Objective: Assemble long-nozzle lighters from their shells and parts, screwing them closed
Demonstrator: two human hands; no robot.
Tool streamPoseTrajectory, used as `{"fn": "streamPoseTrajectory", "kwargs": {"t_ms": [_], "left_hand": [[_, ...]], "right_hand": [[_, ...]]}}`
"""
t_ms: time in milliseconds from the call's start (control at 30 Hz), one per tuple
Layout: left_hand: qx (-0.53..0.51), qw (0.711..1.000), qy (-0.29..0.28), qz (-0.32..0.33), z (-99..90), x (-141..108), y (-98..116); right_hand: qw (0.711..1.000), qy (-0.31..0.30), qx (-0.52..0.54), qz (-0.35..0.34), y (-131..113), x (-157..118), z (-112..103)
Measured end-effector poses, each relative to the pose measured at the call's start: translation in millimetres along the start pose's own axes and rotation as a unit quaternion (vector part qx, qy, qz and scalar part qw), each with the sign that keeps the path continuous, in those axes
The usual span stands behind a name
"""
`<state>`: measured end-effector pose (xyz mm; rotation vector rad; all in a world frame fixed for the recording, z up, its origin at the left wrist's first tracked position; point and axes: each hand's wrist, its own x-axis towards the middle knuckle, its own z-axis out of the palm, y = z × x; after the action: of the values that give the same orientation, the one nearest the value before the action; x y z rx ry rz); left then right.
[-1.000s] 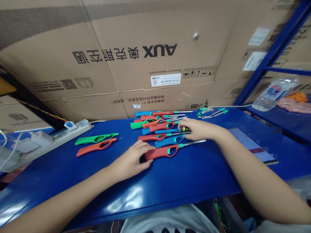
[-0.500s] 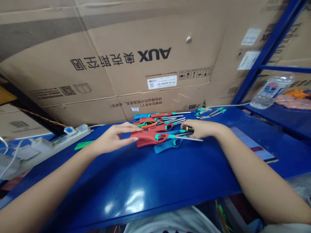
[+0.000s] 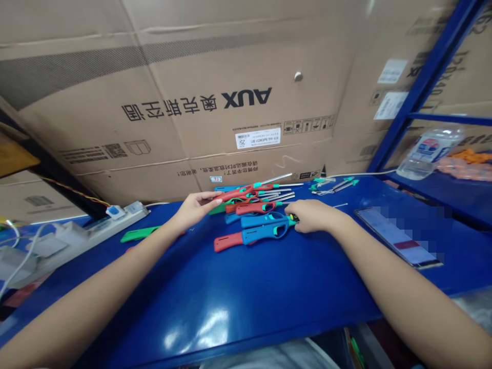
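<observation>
My left hand (image 3: 195, 207) pinches the handle end of a red long-nosed lighter (image 3: 236, 193), its metal tube tilted up over the back of a lighter pile. My right hand (image 3: 313, 215) curls around a black-and-yellow handled tool, probably a screwdriver (image 3: 294, 217); a thin shaft shows beyond the hand. Close to the right fingers lie two blue lighter handles (image 3: 265, 234), the front one overlapping a red handle piece (image 3: 227, 242). Another red lighter (image 3: 255, 207) lies between the hands. Under my left forearm, a red piece (image 3: 132, 249) is mostly hidden.
A green handle piece (image 3: 140, 233) lies near a power strip (image 3: 92, 230) at left. Small teal-and-metal parts (image 3: 334, 185) sit at the back right. A phone-like panel (image 3: 397, 238) rests on the blue table (image 3: 230, 302). Behind stands a large carton (image 3: 184, 66); a plastic bottle (image 3: 430, 151) is at right.
My left hand has carried the red lighter back and up from the front of the pile. Blue handles and a red piece now show in front. My right hand has shifted slightly nearer.
</observation>
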<state>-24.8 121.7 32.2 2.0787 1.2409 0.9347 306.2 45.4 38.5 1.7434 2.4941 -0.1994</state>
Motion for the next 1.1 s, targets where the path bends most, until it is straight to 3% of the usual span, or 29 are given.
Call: {"fn": "streamPoseTrajectory", "kwargs": {"t_ms": [233,467,600,833,1100], "left_hand": [[0.101,0.99,-0.009,0.095,15.5,18.2,-11.9],[0.156,0.977,-0.014,0.144,14.5,19.7,-24.2],[0.166,0.974,-0.02,0.153,11.8,2.8,-27.2],[0.206,0.974,-0.022,0.094,25.2,-35.0,-28.3],[0.216,0.975,-0.017,0.051,33.1,-35.4,-31.8]], "right_hand": [[0.996,0.015,0.038,-0.077,4.7,-1.3,1.0],[0.975,0.075,0.148,-0.148,9.0,-1.5,-12.7],[0.97,0.132,0.158,-0.126,14.8,14.0,-19.3],[0.981,0.145,0.122,-0.03,32.8,61.9,-18.3],[0.988,0.114,0.105,-0.003,29.3,90.1,-24.7]]}}
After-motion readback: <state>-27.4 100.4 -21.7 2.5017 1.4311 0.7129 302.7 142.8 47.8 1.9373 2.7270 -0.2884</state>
